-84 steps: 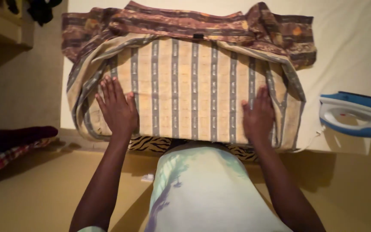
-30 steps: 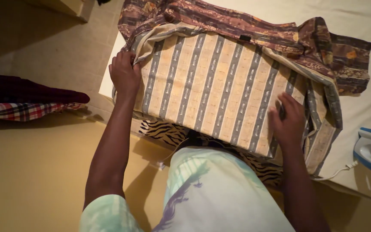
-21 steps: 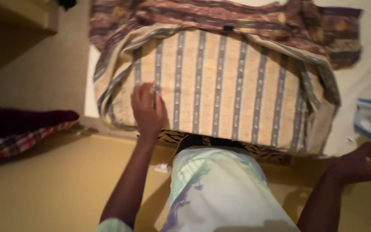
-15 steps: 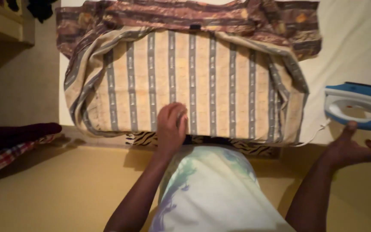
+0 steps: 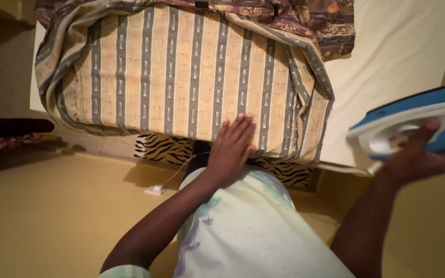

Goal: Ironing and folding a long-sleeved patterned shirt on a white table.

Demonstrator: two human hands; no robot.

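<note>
Single head-worn view, looking steeply down from above the person's torso. Close range: the striped cloth (image 5: 181, 72) on the ironing surface (image 5: 387, 67) fills the upper frame, floor (image 5: 52, 216) below.

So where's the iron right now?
The blue and white iron is at the right edge of the head view, gripped in the person's right hand and raised beside the white-covered surface, just right of the striped cloth.
</note>
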